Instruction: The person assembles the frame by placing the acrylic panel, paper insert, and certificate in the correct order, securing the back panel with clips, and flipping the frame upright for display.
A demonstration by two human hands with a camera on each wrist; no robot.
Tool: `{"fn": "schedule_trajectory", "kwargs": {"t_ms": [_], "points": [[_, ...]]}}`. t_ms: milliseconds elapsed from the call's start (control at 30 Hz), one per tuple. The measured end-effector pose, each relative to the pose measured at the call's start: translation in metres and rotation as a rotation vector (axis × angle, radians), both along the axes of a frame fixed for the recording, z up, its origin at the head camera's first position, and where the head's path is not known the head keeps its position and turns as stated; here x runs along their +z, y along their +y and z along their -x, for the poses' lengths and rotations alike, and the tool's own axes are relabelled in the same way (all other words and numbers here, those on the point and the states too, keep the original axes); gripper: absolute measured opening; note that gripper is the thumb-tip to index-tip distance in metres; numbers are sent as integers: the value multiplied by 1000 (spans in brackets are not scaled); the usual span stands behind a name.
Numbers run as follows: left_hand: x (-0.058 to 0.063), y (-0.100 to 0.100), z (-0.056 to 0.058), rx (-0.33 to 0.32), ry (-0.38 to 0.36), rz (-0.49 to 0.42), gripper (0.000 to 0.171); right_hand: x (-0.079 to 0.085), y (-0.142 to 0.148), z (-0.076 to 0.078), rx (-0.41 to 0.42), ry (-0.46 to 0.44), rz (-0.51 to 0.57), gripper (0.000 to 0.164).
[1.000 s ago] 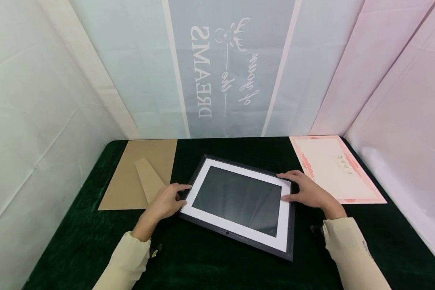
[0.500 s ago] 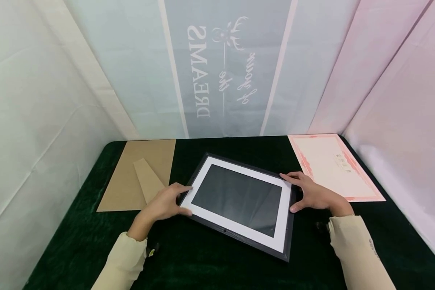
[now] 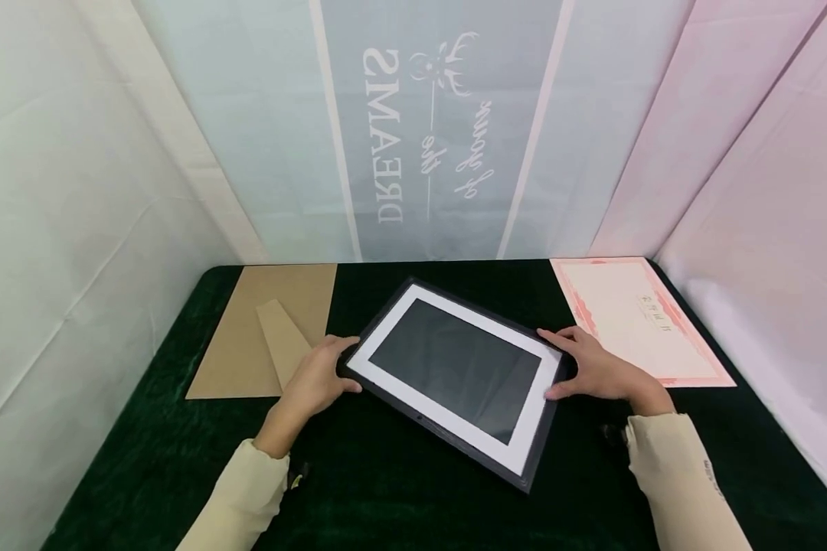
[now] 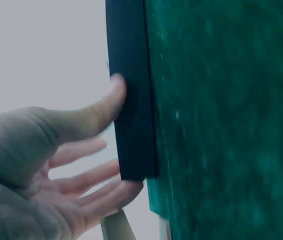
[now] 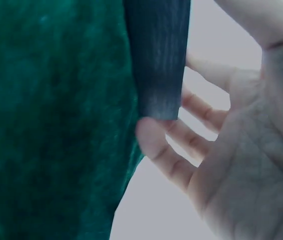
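A picture frame (image 3: 455,367) with a black border, white mat and dark glassy middle lies turned at an angle on the dark green cloth. At its left corner my left hand (image 3: 317,375) holds the edge between thumb and fingers. My right hand (image 3: 596,367) holds the right corner, its thumb and index finger spread along the edges. In the left wrist view the thumb presses the black side of the frame (image 4: 131,100), and a fingertip meets its end. The right wrist view shows fingertips (image 5: 151,135) against the end of the border; the thumb's tip is outside that view.
A brown backing board (image 3: 248,337) with a stand flap (image 3: 286,337) lies at the back left, just beyond my left hand. At the back right is a pink-bordered paper sheet (image 3: 634,321). Fabric walls (image 3: 455,138) enclose the table at the back and sides.
The picture frame has turned clockwise; its near right corner has moved left and its far corner right. My right hand shifted slightly outward, with its thumb leaving the white mat for the edge.
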State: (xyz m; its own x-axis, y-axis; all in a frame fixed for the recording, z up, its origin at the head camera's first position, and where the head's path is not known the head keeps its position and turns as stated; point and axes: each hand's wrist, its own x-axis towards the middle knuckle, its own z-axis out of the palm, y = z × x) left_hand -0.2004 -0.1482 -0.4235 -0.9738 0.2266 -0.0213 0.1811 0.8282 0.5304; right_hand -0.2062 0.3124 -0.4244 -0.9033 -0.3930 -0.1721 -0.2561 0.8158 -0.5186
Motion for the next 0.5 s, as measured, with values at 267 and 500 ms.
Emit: {"fn": "schedule_trajectory", "kwargs": {"t_ms": [267, 500], "points": [[4, 4, -5, 33, 92, 80, 52, 8, -11, -2, 46, 92, -29, 58], [10, 9, -8, -164, 33, 52, 39, 0, -12, -1, 27, 179, -22, 47]]}}
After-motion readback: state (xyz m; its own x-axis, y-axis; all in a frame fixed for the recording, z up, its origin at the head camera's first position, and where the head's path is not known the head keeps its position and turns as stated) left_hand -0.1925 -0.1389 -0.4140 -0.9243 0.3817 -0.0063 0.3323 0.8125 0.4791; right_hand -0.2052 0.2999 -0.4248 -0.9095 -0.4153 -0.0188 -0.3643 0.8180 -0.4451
